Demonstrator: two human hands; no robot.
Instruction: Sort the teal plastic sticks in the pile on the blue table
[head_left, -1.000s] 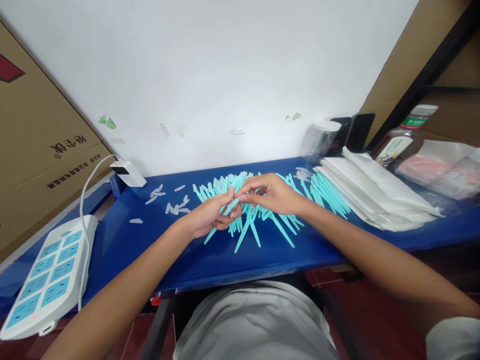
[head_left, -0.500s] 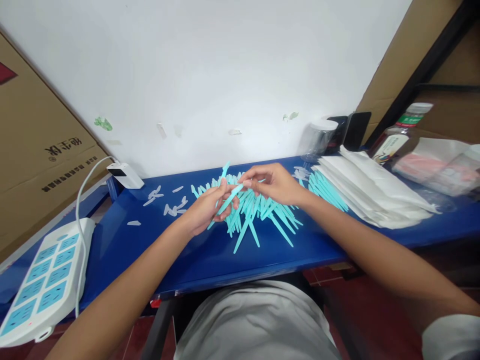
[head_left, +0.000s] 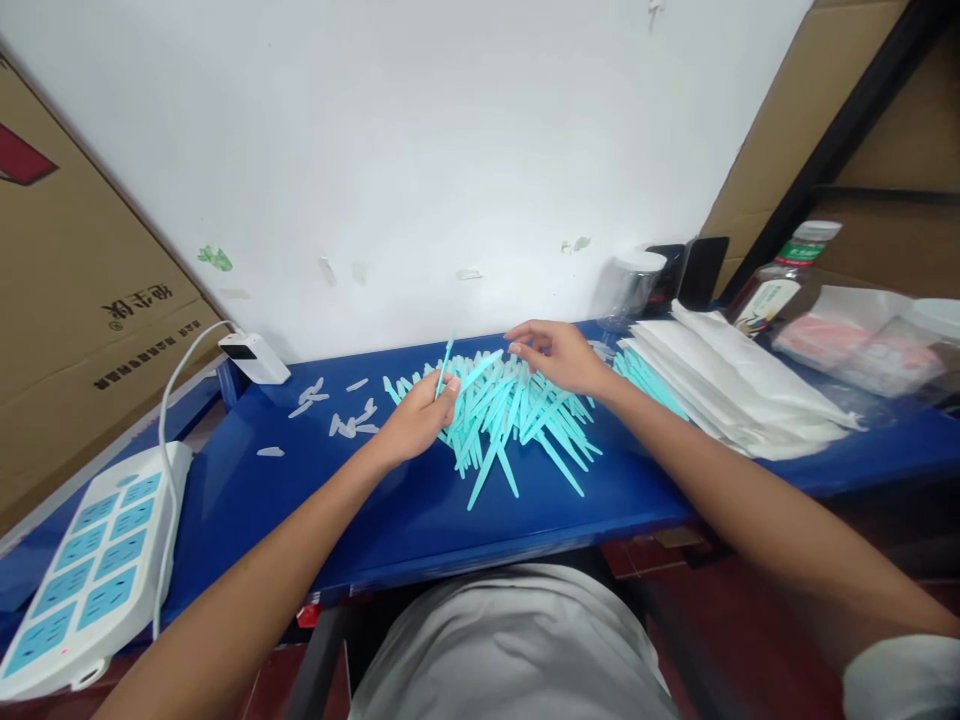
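Observation:
My left hand (head_left: 421, 418) is closed around a slim turquoise eyebrow razor (head_left: 445, 366) that points up past the thumb. A second turquoise razor (head_left: 481, 369) slants up and right from the same fingers; whether it is gripped too is hard to tell. Over the back of the pile, my right hand (head_left: 561, 355) hovers with thumb and forefinger slightly apart and nothing visible between them. Below both hands spreads a heap of turquoise razors (head_left: 491, 425) with pale tips towards the wall. Small translucent blade caps (head_left: 351, 424) lie scattered on the left.
A blue table (head_left: 405, 510) meets a white wall. On the left are a power strip (head_left: 97, 570), a white device (head_left: 255, 358) and a carton (head_left: 82, 310). Rightward lie more razors (head_left: 649, 382), white packets (head_left: 735, 390), a clear jar (head_left: 634, 285) and a bottle (head_left: 784, 280).
My right hand has drawn away from the left, and its fingertips no longer touch the razor there. My left hand has turned, its fingers now curled under. The view has shifted slightly.

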